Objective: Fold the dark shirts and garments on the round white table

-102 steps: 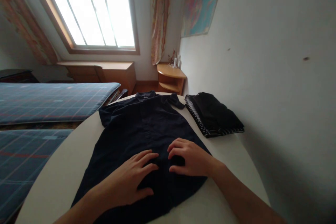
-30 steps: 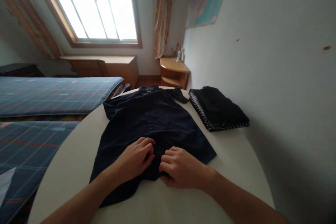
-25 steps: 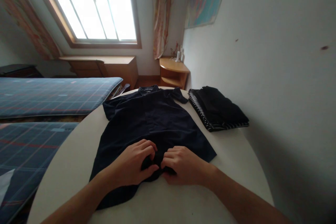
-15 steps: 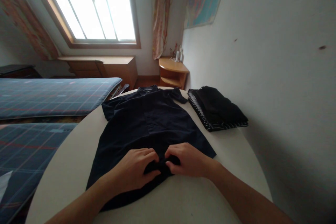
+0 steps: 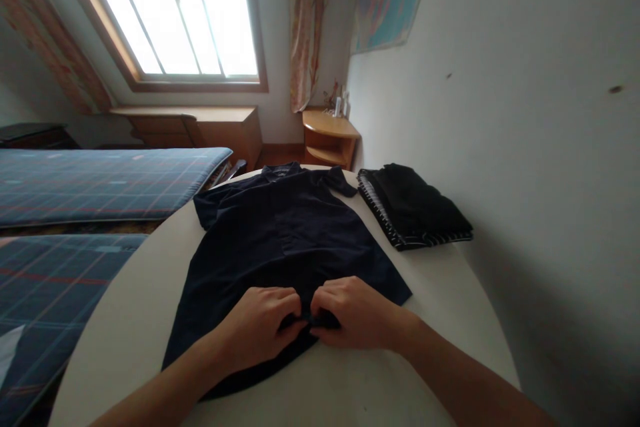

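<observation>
A dark navy short-sleeved shirt (image 5: 280, 220) lies spread on the round white table (image 5: 120, 300), its collar at the far edge and its hem towards me. Near the middle of the hem, my left hand (image 5: 265, 323) pinches the dark fabric between thumb and fingers. Close beside it, my right hand (image 5: 350, 313) grips the same part of the shirt, thumb below and fingers curled above. A small gap separates the two hands' fingertips. The fabric between them is dark, and its exact folds are hard to make out.
Folded black clothes (image 5: 415, 207), one with white stripes, lie at the table's right, near the white wall (image 5: 525, 147). Plaid mattresses (image 5: 100, 183) are at the left. A corner shelf (image 5: 330, 127) and a desk (image 5: 225, 117) stand beyond.
Both hands have shifted slightly towards me at the hem, and my right hand has moved a little left. Their thumbs and fingers are closer together on the fabric.
</observation>
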Demonstrator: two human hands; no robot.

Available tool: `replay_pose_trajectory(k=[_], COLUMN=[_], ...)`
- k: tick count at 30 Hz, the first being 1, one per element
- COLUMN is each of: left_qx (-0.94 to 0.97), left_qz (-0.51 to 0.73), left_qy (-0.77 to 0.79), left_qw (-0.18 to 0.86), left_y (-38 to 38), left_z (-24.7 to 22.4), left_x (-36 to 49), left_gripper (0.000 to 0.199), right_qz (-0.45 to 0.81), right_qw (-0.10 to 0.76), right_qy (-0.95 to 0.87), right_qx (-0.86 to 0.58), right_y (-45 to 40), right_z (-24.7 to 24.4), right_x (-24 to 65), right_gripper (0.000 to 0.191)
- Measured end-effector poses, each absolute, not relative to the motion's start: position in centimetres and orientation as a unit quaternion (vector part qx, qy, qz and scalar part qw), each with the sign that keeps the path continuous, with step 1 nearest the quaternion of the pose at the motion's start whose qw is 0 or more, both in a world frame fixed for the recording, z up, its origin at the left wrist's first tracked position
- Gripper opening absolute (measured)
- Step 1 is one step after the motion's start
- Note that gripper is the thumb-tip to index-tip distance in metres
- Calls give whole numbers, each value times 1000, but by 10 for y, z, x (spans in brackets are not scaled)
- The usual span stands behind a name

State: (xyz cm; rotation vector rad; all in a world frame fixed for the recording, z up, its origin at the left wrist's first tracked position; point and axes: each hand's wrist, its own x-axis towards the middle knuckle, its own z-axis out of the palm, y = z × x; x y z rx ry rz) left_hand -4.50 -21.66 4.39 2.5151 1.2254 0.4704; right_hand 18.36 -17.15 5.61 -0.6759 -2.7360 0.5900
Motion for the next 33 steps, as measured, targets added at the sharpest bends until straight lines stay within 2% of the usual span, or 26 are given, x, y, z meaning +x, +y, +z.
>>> replay_pose_trajectory(k=[2,9,11,14,18,25,28,33], left_qx=[879,893,895,895,891,879,887,900], left_qz=[161,119,129,118,71,21,35,25], left_qy=[419,378,384,400,410,406,391,351], left_qw=[159,213,187,157,182,250,241,256], left_y=[-218,-215,-214,-213,-215,-227,-225,-220], left_z=[50,71,66,52,44,60,58,51], left_x=[-45,-50,-51,-52,-55,-51,-48,-44], left_gripper=[4,11,22,51,78,85,91,104], right_qz=[188,145,146,171,234,313,314,175], right_qw=[144,140,119,99,88,54,97,201], right_qy=[-947,-971,-972,-969,-957,-944,-938,-920], right_qx=[-215,-132,-137,-149,-149,-89,-114,-286], right_y=[-170,-167,-168,-169,-174,-191,-184,-150], right_z=[54,52,53,53,52,54,61,62], right_x=[184,189,188,186,186,186,187,205], right_gripper=[9,7,7,10,12,12,20,19])
